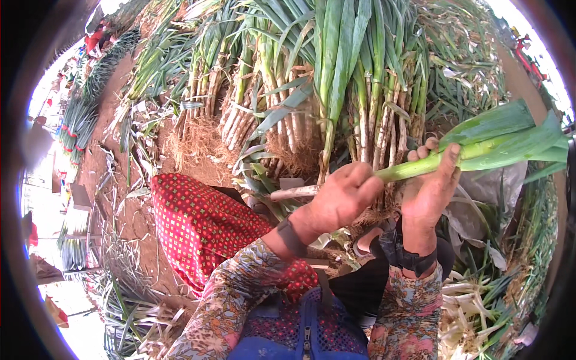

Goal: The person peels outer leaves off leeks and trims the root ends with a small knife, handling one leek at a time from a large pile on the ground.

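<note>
1. Ref landmark = red patterned cloth (201, 222); all locs below given rel to it
2. Held leek (399, 173): R of cloth, near-horiz w/ slight tilt; white end near cloth's upper R edge, green leaves pointing away to far R
3. L hand (347, 198): R of cloth, closed in fist round lower stalk, back of hand up
4. R hand (429, 195): farther R of cloth, palm up, gripping same stalk higher, just below leaf spread; thumb across it, fingertips visible beyond
5. Dark band (292, 238) on L wrist, another on R; floral sleeves (249, 276) both arms, L one overlapping cloth's lower R part
6. Rooted leek pile (294, 129): beyond cloth & to R; brown roots toward cloth, leaves away
7. Grey plastic sheet (489, 198): well R of cloth
8. Pale stalks (474, 303): heap, lower R of cloth, well apart
9. Blue mesh garment (288, 342): just below cloth
10. Brown soil (111, 156): L of cloth, w/ scattered leaf bits nearby
</note>
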`<act>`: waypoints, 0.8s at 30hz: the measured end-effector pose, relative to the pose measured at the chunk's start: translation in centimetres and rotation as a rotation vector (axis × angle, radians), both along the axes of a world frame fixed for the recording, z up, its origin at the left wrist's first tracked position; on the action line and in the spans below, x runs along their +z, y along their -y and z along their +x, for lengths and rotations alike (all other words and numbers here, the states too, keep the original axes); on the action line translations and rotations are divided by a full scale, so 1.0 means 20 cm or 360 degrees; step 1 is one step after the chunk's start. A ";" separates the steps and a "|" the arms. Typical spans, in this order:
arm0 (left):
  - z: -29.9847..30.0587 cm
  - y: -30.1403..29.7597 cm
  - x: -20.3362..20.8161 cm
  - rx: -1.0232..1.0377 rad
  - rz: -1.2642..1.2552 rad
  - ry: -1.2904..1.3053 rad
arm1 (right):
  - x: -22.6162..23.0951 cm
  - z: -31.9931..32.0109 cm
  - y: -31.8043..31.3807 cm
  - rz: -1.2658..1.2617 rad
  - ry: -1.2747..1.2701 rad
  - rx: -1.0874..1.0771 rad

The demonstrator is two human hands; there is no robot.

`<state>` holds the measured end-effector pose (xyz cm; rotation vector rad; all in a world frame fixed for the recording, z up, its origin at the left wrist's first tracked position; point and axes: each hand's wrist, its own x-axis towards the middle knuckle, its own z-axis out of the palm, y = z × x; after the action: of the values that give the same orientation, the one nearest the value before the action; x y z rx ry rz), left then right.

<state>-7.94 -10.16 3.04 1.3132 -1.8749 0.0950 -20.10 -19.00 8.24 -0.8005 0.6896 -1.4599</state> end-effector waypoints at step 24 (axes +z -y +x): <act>-0.10 0.00 0.00 0.0071 0.0409 -0.0175 | -0.05 -0.18 0.14 -0.0001 0.0220 0.0056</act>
<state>-9.96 -10.13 2.95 1.5016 -1.8082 -0.1977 -23.62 -21.80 7.31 -0.7019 0.5681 -1.4688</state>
